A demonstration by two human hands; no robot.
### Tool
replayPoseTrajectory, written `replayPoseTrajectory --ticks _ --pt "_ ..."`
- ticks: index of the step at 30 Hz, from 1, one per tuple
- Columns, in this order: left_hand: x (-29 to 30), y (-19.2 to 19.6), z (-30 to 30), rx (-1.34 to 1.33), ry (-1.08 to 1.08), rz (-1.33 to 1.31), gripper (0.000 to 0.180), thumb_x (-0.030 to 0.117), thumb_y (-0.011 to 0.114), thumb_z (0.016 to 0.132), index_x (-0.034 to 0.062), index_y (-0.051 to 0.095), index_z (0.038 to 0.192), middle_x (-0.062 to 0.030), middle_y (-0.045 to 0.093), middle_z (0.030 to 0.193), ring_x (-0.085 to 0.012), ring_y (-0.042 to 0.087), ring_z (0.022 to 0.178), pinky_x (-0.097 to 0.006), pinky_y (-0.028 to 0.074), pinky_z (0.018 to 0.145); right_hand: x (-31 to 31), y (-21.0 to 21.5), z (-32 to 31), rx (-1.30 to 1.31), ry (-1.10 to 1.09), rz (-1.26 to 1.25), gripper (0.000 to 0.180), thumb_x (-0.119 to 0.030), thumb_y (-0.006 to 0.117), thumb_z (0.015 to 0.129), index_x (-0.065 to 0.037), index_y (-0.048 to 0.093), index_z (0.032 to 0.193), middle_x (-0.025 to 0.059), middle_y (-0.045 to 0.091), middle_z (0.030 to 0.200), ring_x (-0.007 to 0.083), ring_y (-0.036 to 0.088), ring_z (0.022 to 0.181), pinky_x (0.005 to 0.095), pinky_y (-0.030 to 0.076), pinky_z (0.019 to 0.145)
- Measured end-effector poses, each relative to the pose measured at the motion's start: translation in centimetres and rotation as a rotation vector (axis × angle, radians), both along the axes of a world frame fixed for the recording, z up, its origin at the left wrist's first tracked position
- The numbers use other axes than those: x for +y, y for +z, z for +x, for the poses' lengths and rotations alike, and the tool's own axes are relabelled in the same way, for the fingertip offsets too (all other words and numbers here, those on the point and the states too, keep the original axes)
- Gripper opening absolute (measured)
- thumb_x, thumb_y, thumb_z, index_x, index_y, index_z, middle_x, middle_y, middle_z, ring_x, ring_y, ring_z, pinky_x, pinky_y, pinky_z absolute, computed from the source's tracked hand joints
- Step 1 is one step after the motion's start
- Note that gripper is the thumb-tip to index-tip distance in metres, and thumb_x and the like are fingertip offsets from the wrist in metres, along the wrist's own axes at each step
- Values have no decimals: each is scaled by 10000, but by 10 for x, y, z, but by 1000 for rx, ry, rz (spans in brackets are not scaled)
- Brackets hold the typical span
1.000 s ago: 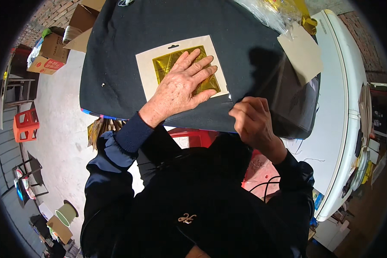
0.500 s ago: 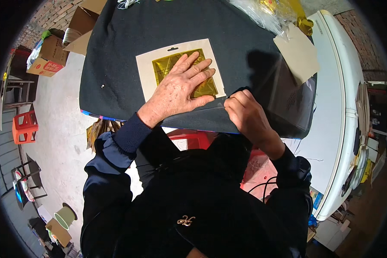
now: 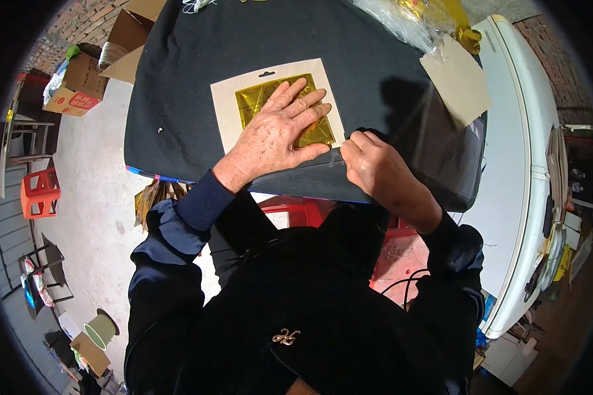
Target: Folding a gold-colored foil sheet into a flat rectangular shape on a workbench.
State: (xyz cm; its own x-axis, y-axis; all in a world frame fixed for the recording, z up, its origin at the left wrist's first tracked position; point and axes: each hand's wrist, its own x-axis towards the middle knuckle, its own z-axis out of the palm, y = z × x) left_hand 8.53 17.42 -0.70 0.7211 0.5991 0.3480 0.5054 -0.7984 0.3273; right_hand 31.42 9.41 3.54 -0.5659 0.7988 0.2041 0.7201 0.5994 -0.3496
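Observation:
A cream card (image 3: 225, 112) with a gold foil square (image 3: 255, 100) lies on a black-covered table (image 3: 178, 79). My left hand (image 3: 277, 135) presses flat on the foil, fingers spread. My right hand (image 3: 369, 164) is at the card's lower right corner near the table's front edge, its fingers pinching a thin clear film strip (image 3: 337, 157) at that corner.
A tan card (image 3: 458, 82) and clear plastic bags with gold items (image 3: 422, 20) lie at the table's far right. A white appliance (image 3: 520, 171) stands to the right. Cardboard boxes (image 3: 76, 85) and an orange stool (image 3: 38, 192) sit on the floor at left.
My right hand has moved left and up to the card's lower right corner. My left hand stays pressed on the foil.

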Motion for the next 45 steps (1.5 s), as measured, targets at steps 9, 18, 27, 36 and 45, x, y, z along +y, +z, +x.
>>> replayPoseTrajectory --ticks 9,18,27,36,45 --pt "1 4 -3 -28 -53 -20 670 596 653 901 150 582 1396 -104 508 1505 -352 368 1467 -528 260 1237 -32 9 -17 75 251 7 186 -4 668 635 -21 523 750 127 536 851 307 573 813 371 514 661" --pt "3 3 1 -35 -101 14 652 554 669 907 133 572 1395 -103 502 1504 -366 365 1460 -531 280 1222 -84 41 -62 1039 591 -1106 115 19 575 895 -44 484 927 148 632 1072 275 679 1016 404 508 985" --pt "-21 6 -9 -13 -183 -14 667 565 662 907 130 560 1402 -105 499 1511 -357 360 1467 -549 296 1213 -114 33 -9 427 -12 -522 254 -54 693 851 -62 537 1052 70 524 848 192 552 695 311 478 619" --pt "-31 8 -9 -6 -204 -41 688 632 634 899 151 582 1387 -90 501 1509 -337 356 1471 -554 302 1215 -78 -22 0 -48 -7 250 407 -91 814 719 -86 695 1108 47 459 793 224 549 704 341 477 586" --pt "-24 5 -8 40 -209 16 647 613 613 924 164 574 1387 -92 504 1498 -343 390 1447 -542 330 1201 -60 -28 -4 159 44 292 103 -69 702 804 -55 677 903 50 644 1011 186 593 787 294 526 692"
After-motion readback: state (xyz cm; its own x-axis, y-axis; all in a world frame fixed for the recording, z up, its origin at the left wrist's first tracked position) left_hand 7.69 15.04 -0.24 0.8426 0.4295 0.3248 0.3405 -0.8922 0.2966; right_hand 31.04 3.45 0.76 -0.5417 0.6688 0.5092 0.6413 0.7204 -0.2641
